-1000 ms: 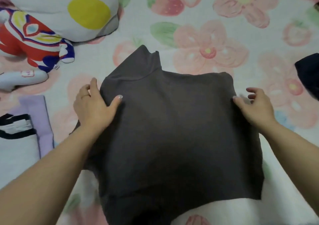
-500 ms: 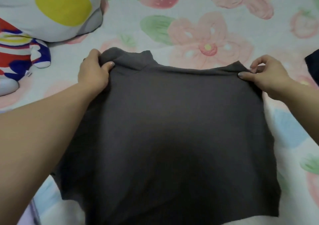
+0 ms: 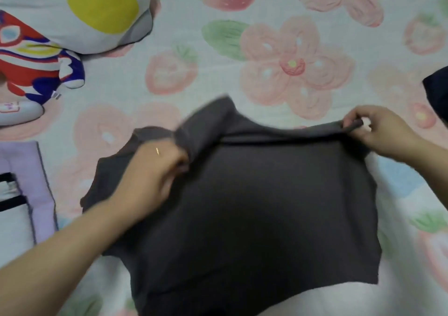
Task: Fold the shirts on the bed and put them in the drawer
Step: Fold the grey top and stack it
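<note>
fingers of my left hand (image 3: 155, 167) are curled into the dark grey shirt (image 3: 266, 206) just beside its high collar (image 3: 218, 114), bunching a fold of cloth, though blur hides how much they hold. my right hand (image 3: 378, 129) pinches the right shoulder corner between thumb and fingertips, the edge rolled into a small tube. the shirt lies spread on the floral bed sheet (image 3: 242, 78) in front of me, hem nearest me, top edge raised a little between the two grips, and its left shoulder flap sticks out past my left wrist. i judge i am at the start of the fold, squaring the shoulders. to do it well i should hold both grips level, pull the top edge taut so the collar sits centred, tuck that loose left flap in, and lay the cloth down without trapping wrinkles in the body. beyond the collar there is open sheet to work over. on my left a lilac garment (image 3: 36, 177) with a white, black-striped piece (image 3: 12, 209) on it lies near the shirt's left edge but apart from it, so a fold swung that way needs care. a plush toy (image 3: 31, 63) and a yellow-spotted pillow (image 3: 97, 7) sit further off, and a dark navy cloth (image 3: 438, 92) lies well apart on the right. no drawer is in view.
</note>
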